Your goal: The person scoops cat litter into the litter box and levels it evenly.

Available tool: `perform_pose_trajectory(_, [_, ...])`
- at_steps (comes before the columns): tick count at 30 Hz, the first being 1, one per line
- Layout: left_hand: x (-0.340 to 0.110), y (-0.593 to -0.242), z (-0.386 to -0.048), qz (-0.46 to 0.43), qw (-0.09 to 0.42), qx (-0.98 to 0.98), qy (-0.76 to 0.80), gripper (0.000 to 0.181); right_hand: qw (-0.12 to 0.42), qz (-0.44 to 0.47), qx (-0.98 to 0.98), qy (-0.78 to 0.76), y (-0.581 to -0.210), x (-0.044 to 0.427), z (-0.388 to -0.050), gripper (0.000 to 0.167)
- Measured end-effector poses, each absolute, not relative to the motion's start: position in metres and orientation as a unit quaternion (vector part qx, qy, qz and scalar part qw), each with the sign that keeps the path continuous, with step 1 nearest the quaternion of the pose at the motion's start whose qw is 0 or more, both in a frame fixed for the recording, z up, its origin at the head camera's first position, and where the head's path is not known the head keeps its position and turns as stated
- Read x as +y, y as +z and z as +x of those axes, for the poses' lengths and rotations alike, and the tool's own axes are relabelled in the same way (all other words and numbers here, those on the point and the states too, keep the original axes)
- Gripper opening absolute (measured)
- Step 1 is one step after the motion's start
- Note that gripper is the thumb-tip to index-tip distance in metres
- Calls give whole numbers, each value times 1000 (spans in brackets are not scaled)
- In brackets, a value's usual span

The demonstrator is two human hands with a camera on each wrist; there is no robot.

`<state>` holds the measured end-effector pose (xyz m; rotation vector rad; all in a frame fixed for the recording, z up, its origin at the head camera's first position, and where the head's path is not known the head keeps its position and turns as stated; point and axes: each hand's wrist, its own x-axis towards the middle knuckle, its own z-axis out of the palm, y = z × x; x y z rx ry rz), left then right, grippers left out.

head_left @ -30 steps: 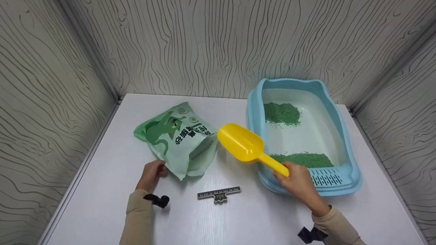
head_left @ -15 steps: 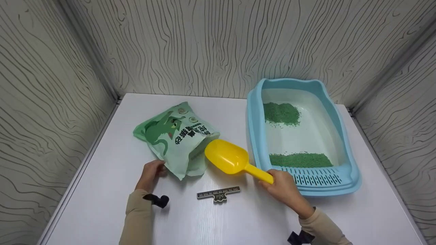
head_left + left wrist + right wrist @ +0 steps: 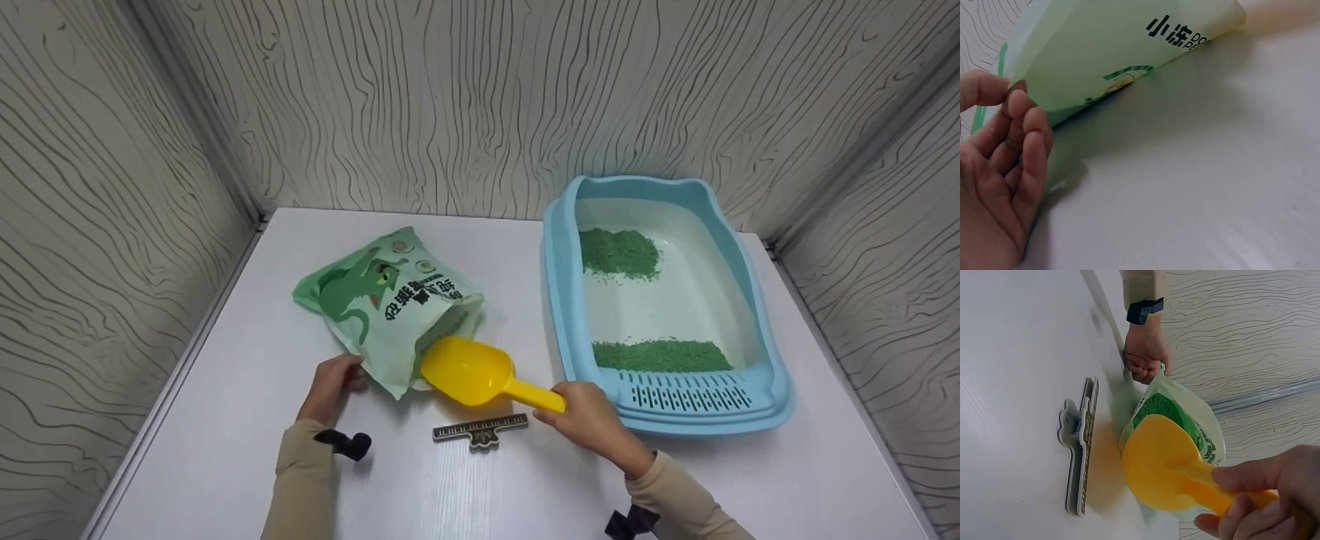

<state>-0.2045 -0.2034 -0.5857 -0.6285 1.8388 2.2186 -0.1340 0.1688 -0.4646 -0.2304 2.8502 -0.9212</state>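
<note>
My right hand (image 3: 589, 420) grips the handle of a yellow scoop (image 3: 469, 371), its blade at the open mouth of a green cat litter bag (image 3: 397, 300). The bag lies on its side with a cat printed on it. Green pellets (image 3: 1159, 408) show inside its mouth in the right wrist view, just beyond the scoop. With thumb and fingertips, my left hand (image 3: 1010, 146) pinches the bag's near edge. Right of the scoop stands a light blue litter box (image 3: 562, 300), holding a patch of green litter (image 3: 619, 253) at the back and a strip of green litter (image 3: 664, 355) at the front.
A dark metal clip (image 3: 481, 431) with a long ruler-like bar lies just in front of the scoop on the white table (image 3: 465, 495). Wood-patterned panels (image 3: 450, 97) close off the back and both sides.
My right hand has moved the scoop left and toward me, from beside the litter box to the bag's mouth. The left hand has stayed at the bag's edge.
</note>
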Motion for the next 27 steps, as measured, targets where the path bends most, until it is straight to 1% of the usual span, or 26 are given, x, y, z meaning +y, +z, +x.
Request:
perform_pose_trajectory(11, [-203,-585,-205,-214,102,618,750,18,86,-97,947,-295,-459,152,-145,19])
perform_pose_trajectory(17, [-204,-585,-205,-212,101,643,729,20,89,-115,949,-281,-454,145,-151,21])
perform_pose_trajectory(24, [-205,-587,-207,-209,104,643,729,20,128,-96,949,-272,-444,132,-160,22])
perform_pose_trajectory(27, [-206,-587,-207,-209,104,640,732,20,133,-95,951,-262,-440,125,-164,23])
